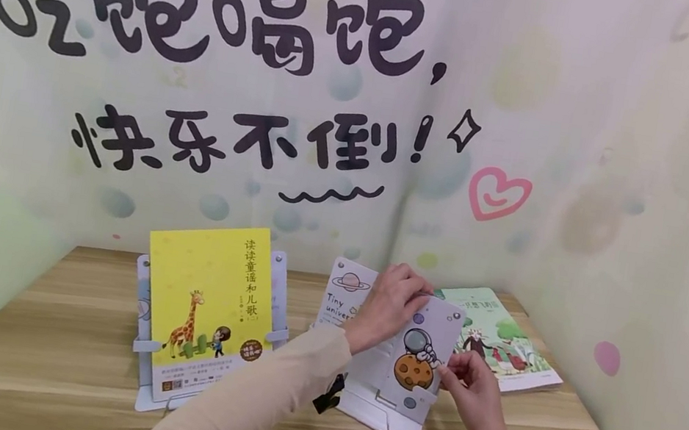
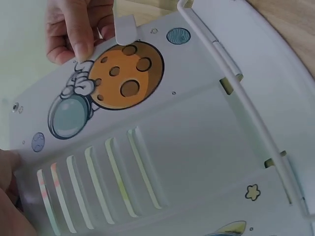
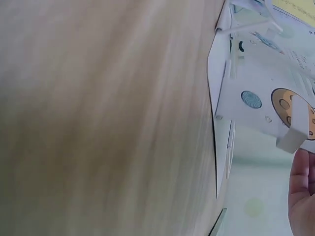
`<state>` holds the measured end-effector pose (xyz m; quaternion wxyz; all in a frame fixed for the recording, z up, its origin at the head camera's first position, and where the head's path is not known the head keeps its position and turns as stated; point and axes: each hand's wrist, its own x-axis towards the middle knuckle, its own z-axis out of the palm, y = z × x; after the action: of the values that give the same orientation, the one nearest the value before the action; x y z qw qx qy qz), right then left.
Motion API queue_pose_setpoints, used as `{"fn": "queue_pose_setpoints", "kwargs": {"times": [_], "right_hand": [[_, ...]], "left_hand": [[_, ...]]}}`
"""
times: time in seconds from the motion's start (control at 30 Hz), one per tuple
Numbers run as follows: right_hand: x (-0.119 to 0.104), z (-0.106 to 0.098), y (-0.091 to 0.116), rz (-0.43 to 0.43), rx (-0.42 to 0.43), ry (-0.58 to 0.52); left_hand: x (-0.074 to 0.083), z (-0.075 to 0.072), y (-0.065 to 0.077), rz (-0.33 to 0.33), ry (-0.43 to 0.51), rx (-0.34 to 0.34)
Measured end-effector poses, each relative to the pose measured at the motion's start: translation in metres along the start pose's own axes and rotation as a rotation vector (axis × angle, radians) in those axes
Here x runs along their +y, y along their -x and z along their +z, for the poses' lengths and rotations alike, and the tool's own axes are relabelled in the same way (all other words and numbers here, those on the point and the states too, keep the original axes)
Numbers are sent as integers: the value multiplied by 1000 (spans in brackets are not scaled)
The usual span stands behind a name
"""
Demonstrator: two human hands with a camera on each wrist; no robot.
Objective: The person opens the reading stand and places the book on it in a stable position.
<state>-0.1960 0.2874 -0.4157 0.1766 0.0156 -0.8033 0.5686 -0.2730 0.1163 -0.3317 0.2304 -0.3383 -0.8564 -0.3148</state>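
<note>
A white book stand (image 1: 360, 381) printed with a planet, an astronaut and "Tiny universe" stands upright on the table, tilted back. Over its top edge, my left hand (image 1: 395, 297) grips with curled fingers; part of that hand (image 2: 12, 211) shows in the left wrist view. At the side edge beside the astronaut, my right hand (image 1: 481, 391) pinches the panel, thumb in front and fingers behind. The left wrist view shows the slotted middle panel and the wire bar at the base. A white page clip (image 3: 294, 125) sits just by my right hand (image 3: 302, 191).
To the left, a yellow book (image 1: 210, 306) with a giraffe rests on a second stand (image 1: 274, 301), kept in place by side clips. A green picture book (image 1: 536, 363) lies flat behind my right hand. Printed fabric walls (image 1: 657, 180) surround the wooden table (image 1: 33, 332).
</note>
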Motion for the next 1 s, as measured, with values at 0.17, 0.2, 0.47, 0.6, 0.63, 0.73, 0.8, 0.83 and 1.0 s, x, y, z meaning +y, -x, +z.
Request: {"fn": "queue_pose_setpoints", "kwargs": {"times": [0.17,0.2,0.47,0.6,0.63,0.73,0.8,0.83,1.0], "right_hand": [[8,-7,3,-53,-64,-61],[11,-10,3,-61,-75,-89],[24,-31,-6,-29,-33,-184],[23,-33,-16,47,-22,-38],[23,-33,-18,62,-28,-1],[23,-31,-27,101,-66,72],[23,-30,-32,112,-100,112],[23,-29,-35,107,-115,141],[24,-25,-45,50,-143,324]], "left_hand": [[-6,3,1,85,29,32],[-7,3,2,105,40,37],[-14,6,5,234,116,43],[-16,4,8,307,146,23],[-16,4,9,325,161,15],[-16,1,11,382,200,7],[-16,-3,14,426,221,14],[-16,-4,15,449,230,18],[-17,-14,25,548,258,33]]}}
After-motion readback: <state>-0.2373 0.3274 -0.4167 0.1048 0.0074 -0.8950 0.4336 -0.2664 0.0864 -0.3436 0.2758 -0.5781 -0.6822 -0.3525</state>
